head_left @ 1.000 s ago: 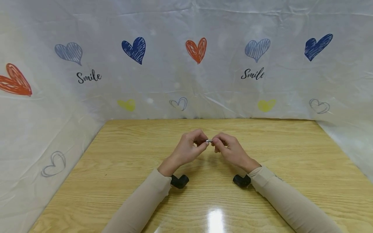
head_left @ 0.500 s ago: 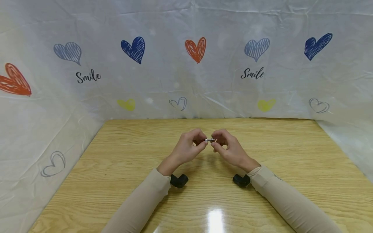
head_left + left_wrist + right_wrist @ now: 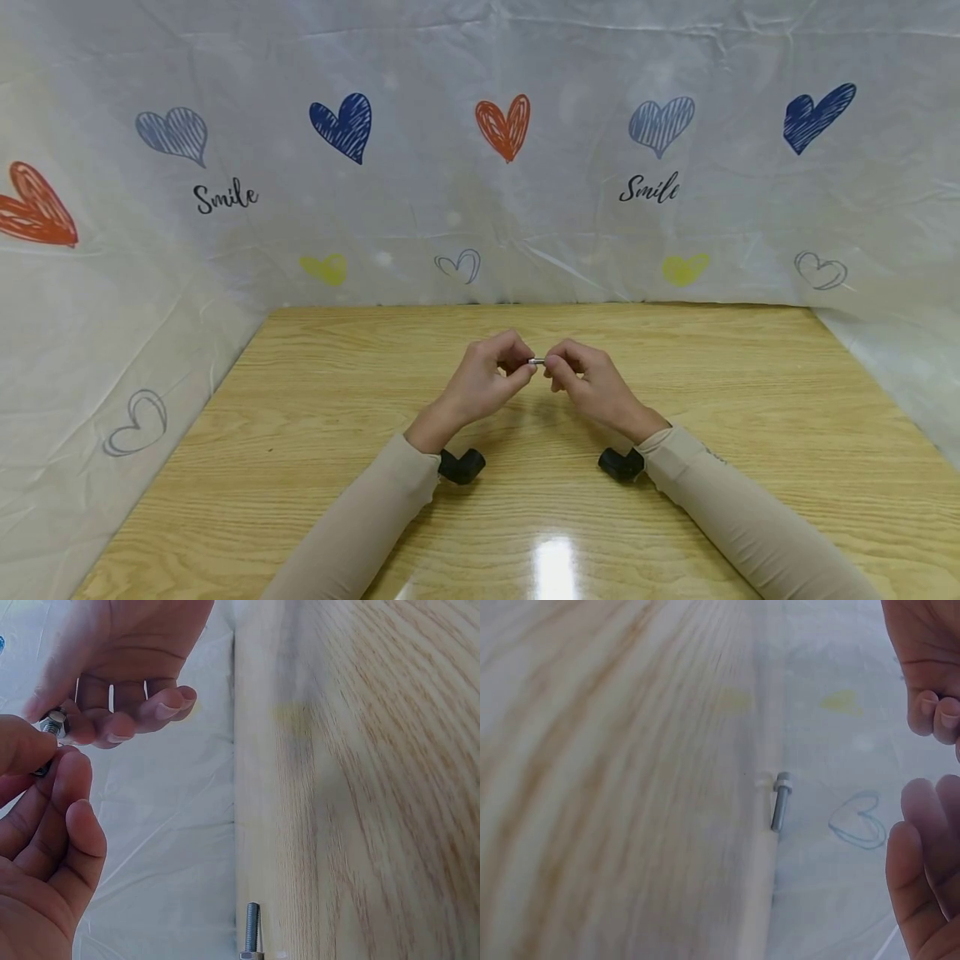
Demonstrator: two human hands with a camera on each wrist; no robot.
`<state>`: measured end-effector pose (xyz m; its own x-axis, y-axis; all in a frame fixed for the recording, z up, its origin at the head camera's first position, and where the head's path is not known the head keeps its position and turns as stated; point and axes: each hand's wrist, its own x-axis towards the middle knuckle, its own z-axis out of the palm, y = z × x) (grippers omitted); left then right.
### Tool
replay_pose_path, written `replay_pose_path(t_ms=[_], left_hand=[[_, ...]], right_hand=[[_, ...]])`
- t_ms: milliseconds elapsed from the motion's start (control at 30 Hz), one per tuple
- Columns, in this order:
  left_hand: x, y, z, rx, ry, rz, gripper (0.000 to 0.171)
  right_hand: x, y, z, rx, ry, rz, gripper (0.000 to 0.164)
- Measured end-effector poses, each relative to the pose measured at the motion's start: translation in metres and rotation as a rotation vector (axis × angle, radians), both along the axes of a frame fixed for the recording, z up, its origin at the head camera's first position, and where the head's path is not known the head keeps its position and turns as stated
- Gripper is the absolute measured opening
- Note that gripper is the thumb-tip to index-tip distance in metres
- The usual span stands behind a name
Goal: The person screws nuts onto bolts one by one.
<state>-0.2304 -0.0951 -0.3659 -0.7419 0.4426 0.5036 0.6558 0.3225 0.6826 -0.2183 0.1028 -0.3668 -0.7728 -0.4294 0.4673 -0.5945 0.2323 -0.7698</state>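
Note:
Between the fingertips of my left hand point(image 3: 480, 385) is a small metal bolt point(image 3: 537, 362), pinched by thumb and forefinger. The left wrist view shows its thread poking up from the fingers, with a hex nut point(image 3: 55, 720) at its end. My right hand point(image 3: 594, 388) pinches that nut between thumb and index finger; its other fingers are loosely bent. Fingers cover most of the bolt. A second bolt point(image 3: 781, 802), with a nut or head at one end, shows low over the table in both wrist views; the head view does not show it.
Both hands are above a wood-grain table point(image 3: 300, 400). A white cloth point(image 3: 420, 200) printed with hearts hangs behind and at the sides. Dark camera mounts point(image 3: 462, 467) stick out under the wrists.
Half a second ago my right thumb and forefinger were spread apart, baring the bolt's right end. They have now closed on it again, as a second ago. My left hand has stayed still.

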Motion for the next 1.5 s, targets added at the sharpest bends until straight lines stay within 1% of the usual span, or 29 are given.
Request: replay_pose_path(t_ms=[100, 300, 433, 500, 533, 667, 733, 900, 967, 1133, 1300, 1433, 1500], left_hand=[[0.0, 0.0, 0.0, 0.005, 0.012, -0.004, 0.007], [-0.001, -0.001, 0.0, -0.005, 0.019, -0.007, 0.002], [-0.001, -0.001, 0.0, -0.012, 0.027, 0.005, 0.005], [-0.001, -0.001, 0.001, -0.011, 0.032, 0.009, 0.007], [-0.001, -0.001, 0.001, -0.011, 0.032, 0.008, 0.006], [-0.001, -0.002, 0.0, -0.012, 0.033, 0.005, 0.003], [-0.001, -0.002, 0.0, -0.011, 0.03, 0.004, 0.001], [0.0, -0.001, 0.001, -0.001, 0.021, 0.001, 0.004], [0.0, 0.0, 0.001, 0.003, 0.017, -0.004, 0.004], [0.001, 0.001, 0.001, 0.009, 0.005, -0.01, 0.003], [0.002, 0.002, 0.002, 0.004, -0.011, 0.0, 0.003], [0.002, 0.003, 0.002, 0.0, -0.013, 0.012, 0.007], [0.002, 0.003, 0.002, -0.001, -0.013, 0.019, 0.007]], right_hand=[[0.001, 0.0, 0.001, 0.003, -0.001, 0.0, 0.014], [0.0, 0.002, 0.001, 0.017, -0.001, 0.005, 0.012], [0.0, 0.002, 0.002, 0.014, 0.03, 0.025, 0.02], [0.0, 0.002, 0.002, 0.008, 0.05, 0.043, 0.022], [0.001, 0.002, 0.002, 0.005, 0.057, 0.052, 0.021], [0.0, 0.001, 0.001, -0.003, 0.057, 0.071, 0.018], [-0.005, 0.002, -0.005, -0.007, 0.046, 0.073, 0.017], [-0.019, 0.004, -0.023, -0.003, 0.008, 0.044, 0.01], [-0.021, 0.004, -0.026, 0.0, 0.005, 0.029, 0.01], [-0.022, 0.006, -0.028, 0.001, 0.021, 0.027, 0.016], [-0.022, 0.006, -0.028, 0.01, 0.016, 0.023, 0.019], [-0.021, 0.006, -0.028, 0.018, -0.017, 0.003, 0.012], [-0.021, 0.006, -0.028, 0.021, -0.025, 0.0, 0.014]])
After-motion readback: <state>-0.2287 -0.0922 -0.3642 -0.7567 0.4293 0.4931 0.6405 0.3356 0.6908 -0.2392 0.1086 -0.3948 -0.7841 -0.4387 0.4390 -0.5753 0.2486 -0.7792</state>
